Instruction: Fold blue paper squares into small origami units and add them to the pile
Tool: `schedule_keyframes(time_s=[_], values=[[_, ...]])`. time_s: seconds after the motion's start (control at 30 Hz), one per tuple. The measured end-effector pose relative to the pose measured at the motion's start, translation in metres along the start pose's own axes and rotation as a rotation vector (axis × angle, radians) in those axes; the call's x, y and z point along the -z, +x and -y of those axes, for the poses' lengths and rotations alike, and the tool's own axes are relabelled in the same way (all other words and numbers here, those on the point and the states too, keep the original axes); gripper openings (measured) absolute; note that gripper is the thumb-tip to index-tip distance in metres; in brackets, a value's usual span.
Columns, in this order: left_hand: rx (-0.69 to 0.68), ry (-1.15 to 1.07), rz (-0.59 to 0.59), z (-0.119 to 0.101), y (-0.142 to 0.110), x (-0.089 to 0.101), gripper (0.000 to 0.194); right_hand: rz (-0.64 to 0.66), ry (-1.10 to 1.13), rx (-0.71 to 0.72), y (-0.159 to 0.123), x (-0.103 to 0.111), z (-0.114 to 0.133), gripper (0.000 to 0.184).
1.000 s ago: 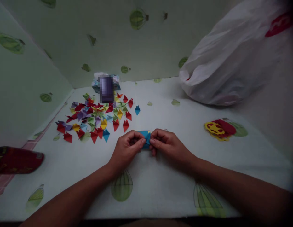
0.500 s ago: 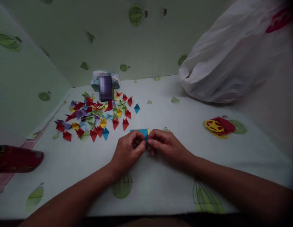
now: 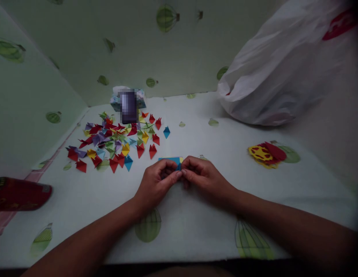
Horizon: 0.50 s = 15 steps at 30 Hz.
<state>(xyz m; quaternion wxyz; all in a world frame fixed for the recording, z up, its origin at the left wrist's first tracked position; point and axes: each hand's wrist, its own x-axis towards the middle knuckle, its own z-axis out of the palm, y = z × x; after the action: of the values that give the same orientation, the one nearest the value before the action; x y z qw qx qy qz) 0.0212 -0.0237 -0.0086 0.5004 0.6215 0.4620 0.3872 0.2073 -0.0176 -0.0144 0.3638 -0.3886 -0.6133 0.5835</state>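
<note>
Between my fingertips is a small folded piece of blue paper (image 3: 178,167), mostly covered by the fingers. My left hand (image 3: 160,177) pinches it from the left, thumb and forefinger closed. From the right, my right hand (image 3: 200,171) pinches the same piece, its thumb touching the left thumb. Just beyond the hands a flat stack of blue and yellow paper (image 3: 168,159) lies on the table, partly hidden by them. To the left spreads a pile of folded paper figures (image 3: 118,144) in red, purple, green, yellow and blue. One blue folded figure (image 3: 166,132) lies at the pile's right edge.
Behind the pile stand a tissue box (image 3: 142,99) and a blurred dark device (image 3: 129,107). A dark red object (image 3: 23,194) lies at the left edge. Yellow and red paper cutouts (image 3: 262,154) lie to the right, below a large white plastic bag (image 3: 268,84).
My left thumb has shifted up and to the right, against the right thumb, covering more of the folded blue paper. The rest of the table looks unchanged.
</note>
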Motion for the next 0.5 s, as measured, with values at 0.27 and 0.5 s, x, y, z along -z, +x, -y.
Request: schedule_keyframes(time_s=[0.27, 0.5], values=[[0.052, -0.120, 0.023, 0.0018, 0.0005, -0.0006, 0.021, 0.015, 0.074, 0.012, 0.0008, 0.0011, 0.0030, 0.019], [0.060, -0.039, -0.014, -0.0020, -0.0002, 0.0007, 0.019, 0.037, 0.128, -0.030, 0.0026, -0.0003, -0.0001, 0.024]])
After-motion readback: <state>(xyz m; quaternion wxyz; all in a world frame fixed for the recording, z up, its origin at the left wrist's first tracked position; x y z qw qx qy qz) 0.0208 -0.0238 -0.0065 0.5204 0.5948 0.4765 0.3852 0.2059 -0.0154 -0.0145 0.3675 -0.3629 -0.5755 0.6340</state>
